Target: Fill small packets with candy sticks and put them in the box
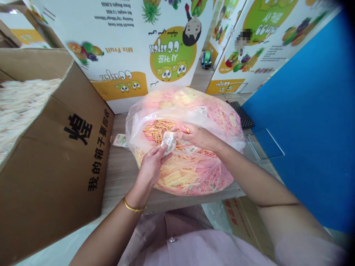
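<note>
A large clear plastic bag (185, 147) lies open on a wooden table (124, 173), full of thin pink, yellow and orange candy sticks (184, 175). My left hand (151, 166) pinches a small white printed packet (169, 142) above the open mouth of the bag. My right hand (196, 136) rests at the bag's mouth, its fingertips among the sticks close beside the packet. Whether those fingers hold anything is hidden.
On the left stands a large brown cardboard box (52, 147) holding pale sticks. Printed white cartons (166, 44) stand behind the bag. A blue panel (305, 111) rises on the right. A small printed packet (120, 140) lies on the table by the bag.
</note>
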`<action>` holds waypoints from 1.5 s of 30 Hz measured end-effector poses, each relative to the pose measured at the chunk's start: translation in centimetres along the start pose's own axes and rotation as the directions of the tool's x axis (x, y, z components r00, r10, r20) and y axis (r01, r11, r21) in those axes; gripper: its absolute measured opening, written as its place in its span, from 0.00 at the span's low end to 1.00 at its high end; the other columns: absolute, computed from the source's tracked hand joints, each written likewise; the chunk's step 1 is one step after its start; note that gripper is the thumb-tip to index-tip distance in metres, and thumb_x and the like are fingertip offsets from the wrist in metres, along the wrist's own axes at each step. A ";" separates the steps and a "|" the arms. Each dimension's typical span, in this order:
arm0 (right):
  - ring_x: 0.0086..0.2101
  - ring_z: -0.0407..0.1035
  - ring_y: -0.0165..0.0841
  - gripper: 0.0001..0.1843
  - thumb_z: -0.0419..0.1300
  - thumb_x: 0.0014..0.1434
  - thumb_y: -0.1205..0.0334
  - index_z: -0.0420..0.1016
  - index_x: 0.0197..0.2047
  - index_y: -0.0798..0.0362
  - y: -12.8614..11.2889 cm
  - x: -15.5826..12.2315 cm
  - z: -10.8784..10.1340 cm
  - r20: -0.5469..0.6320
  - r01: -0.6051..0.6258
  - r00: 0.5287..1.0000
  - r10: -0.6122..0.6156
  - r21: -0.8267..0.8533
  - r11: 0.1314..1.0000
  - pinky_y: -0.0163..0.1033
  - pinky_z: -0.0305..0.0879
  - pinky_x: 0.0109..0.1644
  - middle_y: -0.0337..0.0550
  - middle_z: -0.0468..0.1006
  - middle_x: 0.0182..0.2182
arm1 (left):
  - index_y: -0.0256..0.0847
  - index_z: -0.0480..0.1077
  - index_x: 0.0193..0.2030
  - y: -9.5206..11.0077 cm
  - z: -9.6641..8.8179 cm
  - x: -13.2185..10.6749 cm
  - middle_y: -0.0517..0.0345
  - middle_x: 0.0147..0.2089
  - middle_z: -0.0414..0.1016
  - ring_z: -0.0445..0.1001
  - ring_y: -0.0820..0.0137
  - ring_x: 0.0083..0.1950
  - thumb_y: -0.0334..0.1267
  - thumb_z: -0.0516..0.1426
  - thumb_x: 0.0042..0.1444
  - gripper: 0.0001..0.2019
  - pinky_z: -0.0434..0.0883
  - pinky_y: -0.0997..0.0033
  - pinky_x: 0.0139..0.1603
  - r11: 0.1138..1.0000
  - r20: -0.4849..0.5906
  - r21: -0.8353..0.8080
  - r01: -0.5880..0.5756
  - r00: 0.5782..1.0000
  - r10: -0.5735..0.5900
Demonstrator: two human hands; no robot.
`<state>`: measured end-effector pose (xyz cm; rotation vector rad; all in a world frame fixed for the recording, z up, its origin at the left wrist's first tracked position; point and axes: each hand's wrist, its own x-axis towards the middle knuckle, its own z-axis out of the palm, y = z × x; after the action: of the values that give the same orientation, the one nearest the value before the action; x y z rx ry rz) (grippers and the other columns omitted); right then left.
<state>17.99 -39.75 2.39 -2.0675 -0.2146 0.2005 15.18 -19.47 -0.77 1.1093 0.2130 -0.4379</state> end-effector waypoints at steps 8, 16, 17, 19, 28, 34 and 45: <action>0.41 0.72 0.35 0.17 0.55 0.69 0.48 0.76 0.48 0.51 -1.6 -1.7 0.0 -0.272 0.067 0.956 -0.112 -0.170 0.983 0.37 0.61 0.47 0.42 0.80 0.42 | 0.39 0.81 0.37 -0.5 0.2 0.3 0.54 0.45 0.83 0.78 0.61 0.56 0.43 0.73 0.44 0.15 0.74 0.56 0.62 0.999 -0.042 -0.019 -0.029 0.999 0.029; 0.37 0.71 0.36 0.09 0.60 0.65 0.57 0.77 0.46 0.51 -1.6 -1.7 0.7 -0.044 0.020 0.998 -0.041 -0.403 0.915 0.37 0.54 0.38 0.43 0.81 0.39 | 0.39 0.82 0.40 -0.7 0.4 -0.2 0.53 0.49 0.83 0.78 0.61 0.57 0.45 0.72 0.47 0.16 0.73 0.58 0.64 0.999 0.011 -0.007 -0.035 0.999 0.035; 0.36 0.70 0.35 0.09 0.60 0.65 0.57 0.77 0.44 0.51 -1.3 -1.6 0.7 -0.042 0.022 0.998 -0.042 -0.398 0.917 0.37 0.54 0.38 0.43 0.81 0.37 | 0.39 0.82 0.41 -0.7 0.4 -0.3 0.52 0.50 0.83 0.77 0.61 0.58 0.46 0.71 0.48 0.17 0.74 0.57 0.64 0.999 0.012 -0.011 -0.037 0.999 0.037; 0.34 0.69 0.33 0.12 0.59 0.67 0.52 0.76 0.41 0.52 -0.9 -1.3 0.6 -0.038 0.047 0.997 -0.062 -0.300 0.953 0.36 0.55 0.37 0.41 0.79 0.34 | 0.39 0.82 0.42 -0.7 0.3 -0.5 0.51 0.51 0.83 0.77 0.60 0.59 0.48 0.71 0.49 0.18 0.74 0.56 0.64 0.998 0.010 -0.015 -0.054 0.998 0.055; 0.18 0.52 0.25 0.28 0.54 0.64 0.29 0.62 0.38 0.48 -3.3 1.3 0.3 -0.293 0.135 0.955 0.047 0.569 0.811 0.33 0.56 0.22 0.30 0.60 0.20 | 0.41 0.83 0.44 -0.9 -0.2 -0.7 0.51 0.53 0.84 0.77 0.59 0.62 0.51 0.70 0.51 0.18 0.72 0.56 0.68 0.992 0.093 0.089 -0.086 0.993 0.077; 0.20 0.51 0.27 0.35 0.41 0.64 0.23 0.57 0.30 0.48 -4.6 3.0 1.6 -0.447 0.195 0.889 0.096 0.562 0.804 0.35 0.61 0.26 0.33 0.51 0.20 | 0.41 0.83 0.46 -0.9 -0.2 -0.8 0.52 0.55 0.84 0.76 0.59 0.63 0.52 0.69 0.53 0.20 0.71 0.56 0.70 0.992 0.122 0.100 -0.072 0.991 0.060; 0.37 0.75 0.34 0.36 0.38 0.65 0.24 0.58 0.29 0.49 -3.2 1.4 3.5 -0.393 0.171 0.919 0.010 0.421 0.891 0.39 0.71 0.44 0.42 0.73 0.26 | 0.42 0.83 0.46 -0.6 0.1 -0.9 0.51 0.57 0.83 0.74 0.57 0.66 0.51 0.70 0.52 0.19 0.70 0.55 0.70 0.995 0.126 0.066 -0.076 0.990 0.068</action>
<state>18.29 -34.98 3.43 -1.5881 -0.0068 -0.2002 14.15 -19.57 -0.86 1.1516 0.0487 -0.4508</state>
